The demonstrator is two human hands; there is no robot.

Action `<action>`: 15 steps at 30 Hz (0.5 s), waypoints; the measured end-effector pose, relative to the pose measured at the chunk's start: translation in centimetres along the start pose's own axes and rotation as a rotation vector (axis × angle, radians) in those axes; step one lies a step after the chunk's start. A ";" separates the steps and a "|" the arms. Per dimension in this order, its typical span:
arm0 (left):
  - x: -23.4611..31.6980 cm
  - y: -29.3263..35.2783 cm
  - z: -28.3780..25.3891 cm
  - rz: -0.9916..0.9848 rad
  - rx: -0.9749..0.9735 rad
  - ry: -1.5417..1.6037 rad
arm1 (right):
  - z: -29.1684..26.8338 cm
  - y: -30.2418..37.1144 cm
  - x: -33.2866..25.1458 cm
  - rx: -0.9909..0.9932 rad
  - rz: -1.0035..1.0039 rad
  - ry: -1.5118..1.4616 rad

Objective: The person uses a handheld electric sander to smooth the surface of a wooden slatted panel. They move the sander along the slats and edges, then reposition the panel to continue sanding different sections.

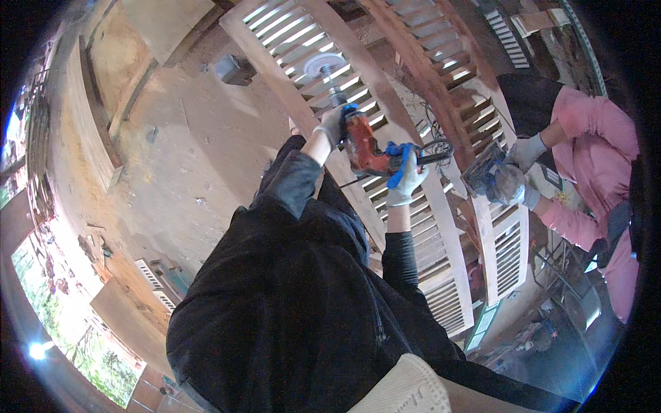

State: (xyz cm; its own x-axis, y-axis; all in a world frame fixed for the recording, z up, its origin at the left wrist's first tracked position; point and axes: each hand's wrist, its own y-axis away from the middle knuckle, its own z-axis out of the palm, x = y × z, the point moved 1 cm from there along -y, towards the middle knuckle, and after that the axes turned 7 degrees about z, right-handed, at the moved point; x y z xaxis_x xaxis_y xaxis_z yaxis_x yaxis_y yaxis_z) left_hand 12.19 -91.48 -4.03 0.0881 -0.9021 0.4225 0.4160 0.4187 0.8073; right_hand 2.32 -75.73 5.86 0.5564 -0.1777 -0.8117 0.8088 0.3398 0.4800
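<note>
A red drill [359, 141] with a long shaft and a pale round disc [323, 65] at its tip lies across my two gloved hands. My left hand [333, 126] is wrapped round its front end, near the shaft. At the rear handle, beside a blue strip, my right hand [407, 172] is closed. Beneath the tool stretches a wooden louvered shutter [385, 96] with pale slats. The disc is over its slats near the far end; whether it touches them I cannot tell.
To the right, a co-worker in pink [595, 131] holds a dark hand tool [485, 172] with gloved hands on a second louvered shutter [441, 65]. A grey block [233, 70] rests on the dusty floor [200, 151]. Wooden boards [93, 103] lean at the left.
</note>
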 end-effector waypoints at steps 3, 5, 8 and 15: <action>-0.2 -1.0 0.5 0.035 -0.004 -0.003 | -0.2 -0.5 0.2 -0.053 0.003 -0.105; -0.6 -1.2 -0.7 0.057 -0.060 0.017 | 0.2 0.2 0.3 -0.046 0.017 -0.047; -1.0 -1.2 -5.4 -0.042 -0.152 -0.004 | 0.4 1.4 1.9 0.040 0.076 -0.005; -0.6 2.0 -1.3 0.165 0.208 -0.178 | -1.3 6.6 0.5 -0.028 -0.045 -0.262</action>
State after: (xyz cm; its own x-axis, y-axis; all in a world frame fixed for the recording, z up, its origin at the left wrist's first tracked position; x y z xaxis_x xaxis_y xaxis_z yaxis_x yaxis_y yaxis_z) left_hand 14.11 -90.22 -3.20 -0.0283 -0.7957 0.6051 0.2141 0.5864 0.7812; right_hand 7.70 -72.37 8.25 0.5533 -0.4253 -0.7162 0.8303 0.3506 0.4333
